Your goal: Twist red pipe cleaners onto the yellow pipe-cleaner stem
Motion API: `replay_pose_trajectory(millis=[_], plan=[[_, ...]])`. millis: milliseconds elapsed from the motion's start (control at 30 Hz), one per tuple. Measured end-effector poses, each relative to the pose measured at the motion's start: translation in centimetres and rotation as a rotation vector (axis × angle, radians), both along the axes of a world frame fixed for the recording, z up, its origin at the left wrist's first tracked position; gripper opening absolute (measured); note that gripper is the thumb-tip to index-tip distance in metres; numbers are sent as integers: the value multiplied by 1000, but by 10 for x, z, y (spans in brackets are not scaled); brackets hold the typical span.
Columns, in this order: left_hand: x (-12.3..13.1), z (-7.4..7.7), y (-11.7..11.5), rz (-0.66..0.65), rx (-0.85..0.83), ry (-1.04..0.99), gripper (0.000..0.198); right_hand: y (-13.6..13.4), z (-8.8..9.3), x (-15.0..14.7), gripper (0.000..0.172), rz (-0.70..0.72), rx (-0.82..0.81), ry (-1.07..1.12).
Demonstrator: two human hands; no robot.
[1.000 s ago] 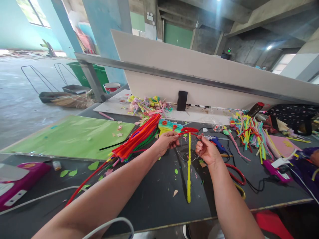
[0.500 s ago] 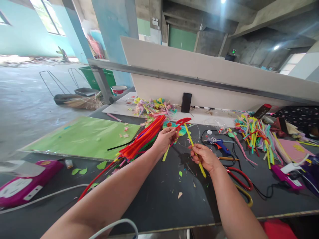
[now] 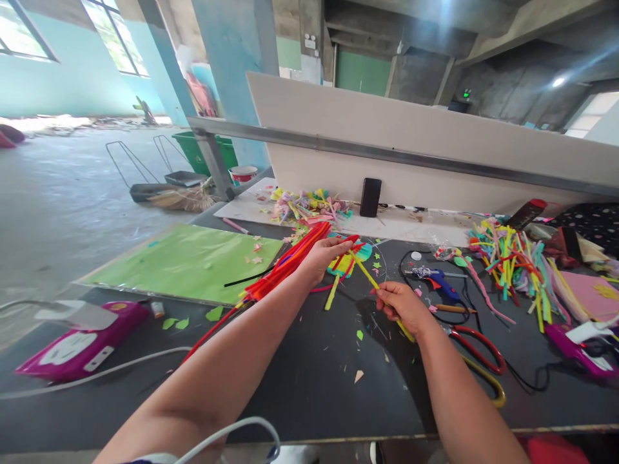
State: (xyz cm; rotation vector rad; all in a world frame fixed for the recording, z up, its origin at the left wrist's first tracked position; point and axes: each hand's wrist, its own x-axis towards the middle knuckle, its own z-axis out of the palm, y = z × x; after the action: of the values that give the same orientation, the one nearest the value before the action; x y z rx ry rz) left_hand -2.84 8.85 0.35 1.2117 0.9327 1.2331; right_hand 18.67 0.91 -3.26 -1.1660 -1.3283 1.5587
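A yellow fuzzy stem [image 3: 366,274] runs slantwise over the dark table. My right hand [image 3: 399,304] is closed on its lower part. At its upper end my left hand [image 3: 331,256] pinches a red fuzzy piece [image 3: 356,245], which meets the yellow stem at the fingertips. Behind my left wrist lies a thick bundle of red stems [image 3: 285,267]. A round yellow and blue piece [image 3: 343,263] lies partly hidden under my left fingers, with a short yellow-green strip [image 3: 332,293] below it.
Right of my right hand are a blue glue gun [image 3: 447,290] and red-handled scissors [image 3: 478,348], with a pile of coloured stems [image 3: 512,264] beyond. A phone [image 3: 370,197] leans at the back. Left are a green sheet [image 3: 184,261] and a purple power strip [image 3: 87,341].
The view has shifted left, so the scene sits further right. My left hand has turned flatter, its fingers now at the yellow stem's top; the red loop seen there earlier looks lower and flatter.
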Motion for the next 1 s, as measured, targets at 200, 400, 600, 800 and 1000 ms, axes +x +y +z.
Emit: replay_pose_trajectory(millis=[200,400,600,800,1000], plan=[[1,1,-4,-85,44,77,37,-2,1,-3,36,-9,6,-73],[8,-2,-8,-60,105,128,31,0,0,-5,46,-130,19,-199],[11,3,-17,-37,154,142,28,2,0,-5,44,-171,18,-221],[10,2,-17,-62,201,171,26,2,1,-4,42,-143,-4,-200],[13,5,-21,-50,197,152,24,3,1,-3,44,-169,-38,-160]])
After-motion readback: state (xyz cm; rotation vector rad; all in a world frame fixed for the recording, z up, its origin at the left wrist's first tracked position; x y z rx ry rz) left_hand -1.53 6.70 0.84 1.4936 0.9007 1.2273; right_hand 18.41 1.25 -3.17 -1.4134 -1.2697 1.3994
